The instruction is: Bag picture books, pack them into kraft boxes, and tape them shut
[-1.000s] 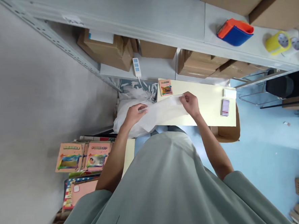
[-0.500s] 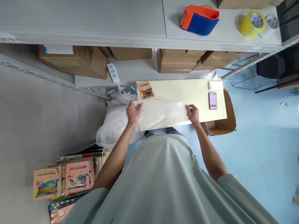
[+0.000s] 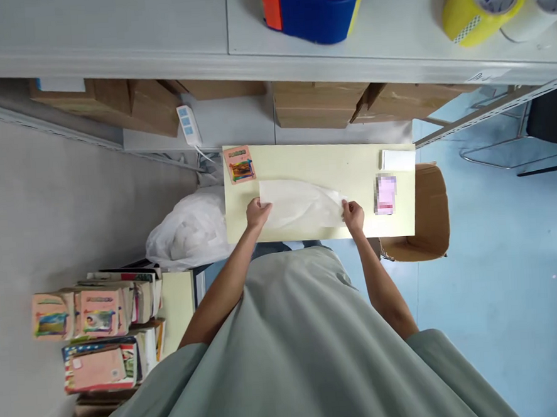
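A thin white plastic bag (image 3: 301,204) lies spread flat on the pale yellow table (image 3: 323,162). My left hand (image 3: 258,213) pinches its left end and my right hand (image 3: 354,216) pinches its right end, both near the table's front edge. A small pink booklet with a colourful picture (image 3: 240,164) lies at the table's far left corner. A phone (image 3: 385,194) and a white card (image 3: 397,160) rest at the table's right end.
A stuffed white bag (image 3: 188,230) sits left of the table. Stacks of pink books (image 3: 96,320) stand lower left. An open cardboard box (image 3: 425,215) sits under the table's right end. Shelves above hold cardboard boxes (image 3: 319,105), a power strip (image 3: 187,125), tape rolls (image 3: 478,1) and an orange-blue object (image 3: 313,5).
Both hands have lowered the white bag from in front of me onto the table and stretched it flat. My head has tilted, shifting the whole scene left and down.
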Demonstrator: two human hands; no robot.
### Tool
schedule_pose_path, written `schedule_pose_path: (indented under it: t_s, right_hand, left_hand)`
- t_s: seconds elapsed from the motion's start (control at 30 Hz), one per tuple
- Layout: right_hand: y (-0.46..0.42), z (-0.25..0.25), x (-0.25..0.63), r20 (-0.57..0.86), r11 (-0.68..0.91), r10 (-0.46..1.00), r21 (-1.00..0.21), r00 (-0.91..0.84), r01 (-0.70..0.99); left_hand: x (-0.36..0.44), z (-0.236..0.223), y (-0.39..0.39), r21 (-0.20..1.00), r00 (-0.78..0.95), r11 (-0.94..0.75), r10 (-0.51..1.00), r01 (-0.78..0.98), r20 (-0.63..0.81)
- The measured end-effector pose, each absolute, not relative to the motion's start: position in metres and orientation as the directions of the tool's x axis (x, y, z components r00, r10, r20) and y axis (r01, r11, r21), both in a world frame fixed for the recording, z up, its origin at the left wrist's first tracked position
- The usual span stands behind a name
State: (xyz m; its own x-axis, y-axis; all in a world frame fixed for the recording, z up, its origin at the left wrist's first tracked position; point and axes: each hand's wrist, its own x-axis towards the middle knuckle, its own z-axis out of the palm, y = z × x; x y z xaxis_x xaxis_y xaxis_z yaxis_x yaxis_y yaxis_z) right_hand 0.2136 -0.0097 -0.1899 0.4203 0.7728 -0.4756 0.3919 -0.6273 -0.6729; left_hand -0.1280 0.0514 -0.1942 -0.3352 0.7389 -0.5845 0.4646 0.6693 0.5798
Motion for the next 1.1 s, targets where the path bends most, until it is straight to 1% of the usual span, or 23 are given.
schedule_pose_path:
  t_s: [0.17, 0.23, 0.3, 0.37, 0.43, 0.5, 0.57, 0.6, 0.67, 0.73, 0.77, 0.83, 0.9, 1.1]
  right_hand:
    - [-0.009, -0.216, 0.237, -0.531, -0.633, 0.774, -0.62, 0.346, 0.464]
    - [-0.009, -0.22, 0.243, -0.521, -0.626, 0.779, -0.605, 0.35, 0.492]
    - [-0.009, -0.22, 0.247, -0.464, -0.606, 0.795, -0.584, 0.39, 0.541]
    - [-0.011, -0.215, 0.246, -0.367, -0.56, 0.828, -0.572, 0.425, 0.599]
    - [-0.011, -0.209, 0.239, -0.263, -0.469, 0.881, -0.592, 0.393, 0.656]
    - [-0.009, -0.206, 0.223, -0.175, -0.318, 0.947, -0.625, 0.269, 0.713]
    - [-0.001, -0.207, 0.198, -0.129, -0.145, 0.988, -0.632, 0.082, 0.761]
    - [0.004, -0.209, 0.184, -0.13, -0.07, 0.991, -0.622, -0.015, 0.78]
    - [0.016, -0.218, 0.156, -0.184, 0.032, 0.967, -0.59, -0.173, 0.807]
    - [0.026, -0.23, 0.135, -0.249, 0.081, 0.932, -0.563, -0.263, 0.823]
    - [0.03, -0.236, 0.129, -0.273, 0.09, 0.92, -0.552, -0.281, 0.829]
    - [0.032, -0.245, 0.13, -0.286, 0.09, 0.916, -0.538, -0.282, 0.838]
    - [0.029, -0.252, 0.145, -0.267, 0.077, 0.931, -0.522, -0.249, 0.85]
    - [0.006, -0.25, 0.208, -0.251, -0.048, 0.966, -0.417, -0.065, 0.907]
  left_hand:
    - [-0.108, -0.209, 0.062, 0.424, -0.401, 0.68, 0.712, 0.598, -0.576]
    - [-0.107, -0.213, 0.064, 0.393, -0.414, 0.674, 0.714, 0.626, -0.565]
    - [-0.109, -0.216, 0.061, 0.412, -0.416, 0.645, 0.747, 0.644, -0.519]
    - [-0.111, -0.216, 0.056, 0.458, -0.41, 0.573, 0.815, 0.68, -0.41]
    - [-0.11, -0.216, 0.049, 0.482, -0.357, 0.457, 0.888, 0.747, -0.289]
    - [-0.103, -0.216, 0.04, 0.483, -0.228, 0.321, 0.943, 0.814, -0.242]
    - [-0.089, -0.217, 0.033, 0.496, -0.06, 0.186, 0.964, 0.848, -0.258]
    - [-0.081, -0.219, 0.029, 0.506, 0.016, 0.128, 0.962, 0.853, -0.271]
    - [-0.065, -0.224, 0.024, 0.518, 0.115, 0.058, 0.948, 0.854, -0.296]
    - [-0.055, -0.23, 0.021, 0.51, 0.128, 0.059, 0.937, 0.858, -0.324]
    - [-0.054, -0.233, 0.019, 0.502, 0.116, 0.075, 0.934, 0.862, -0.339]
    - [-0.057, -0.237, 0.018, 0.491, 0.104, 0.095, 0.926, 0.866, -0.362]
    - [-0.067, -0.24, 0.018, 0.496, 0.13, 0.078, 0.919, 0.865, -0.372]
    - [-0.094, -0.242, 0.021, 0.536, 0.216, 0.02, 0.902, 0.844, -0.374]
